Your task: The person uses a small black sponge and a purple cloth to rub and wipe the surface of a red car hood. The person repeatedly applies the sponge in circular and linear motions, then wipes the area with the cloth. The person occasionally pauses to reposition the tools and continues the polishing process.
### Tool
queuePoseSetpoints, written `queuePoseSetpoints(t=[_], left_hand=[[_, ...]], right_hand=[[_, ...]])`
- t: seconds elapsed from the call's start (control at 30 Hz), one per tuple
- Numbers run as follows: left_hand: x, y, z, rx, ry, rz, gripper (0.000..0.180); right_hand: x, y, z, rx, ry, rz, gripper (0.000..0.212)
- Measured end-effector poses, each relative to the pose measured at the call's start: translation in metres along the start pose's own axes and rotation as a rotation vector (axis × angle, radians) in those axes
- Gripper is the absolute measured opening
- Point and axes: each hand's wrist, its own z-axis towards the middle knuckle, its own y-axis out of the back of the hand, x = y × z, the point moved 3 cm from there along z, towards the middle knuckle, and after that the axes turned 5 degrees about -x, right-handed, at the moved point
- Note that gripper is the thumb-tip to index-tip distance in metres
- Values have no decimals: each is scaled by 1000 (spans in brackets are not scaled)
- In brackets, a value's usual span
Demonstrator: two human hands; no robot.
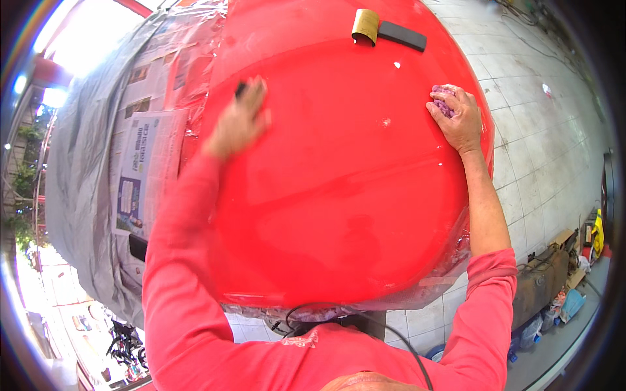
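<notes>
A glossy red car panel (326,215) spreads out in front of me. My left hand (240,122), smeared by motion, presses over its left part, with a small dark object (241,90) at the fingers; the kind cannot be made out. On the right rim, my right hand (462,120) is closed around a mottled purple wad (446,96), a sponge or a cloth, partly hidden by the fingers. Toward the far edge lie a curled, gold-brown sheet of sandpaper (366,26) and a dark grey sanding block (402,36), side by side.
Newspaper (151,169), clear plastic film and a grey cover (85,176) mask the left side. A black object (137,247) rests there. A cable (407,342) runs before my body. Boxes, bags and a brown tank-like part (541,287) stand on the tiled floor (528,117) at right.
</notes>
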Motion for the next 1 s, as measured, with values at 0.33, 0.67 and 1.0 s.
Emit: queuePoseSetpoints(t=[0.33,0.67,1.0], left_hand=[[32,8,12,206,152,-101,69],[-31,1,-6,-31,264,-49,58],[73,-30,60,307,-367,442,43]], right_hand=[[10,-1,0,-24,30,34,27],[1,-3,4,-63,-2,41,27],[8,-5,-2,-26,-1,93,28]])
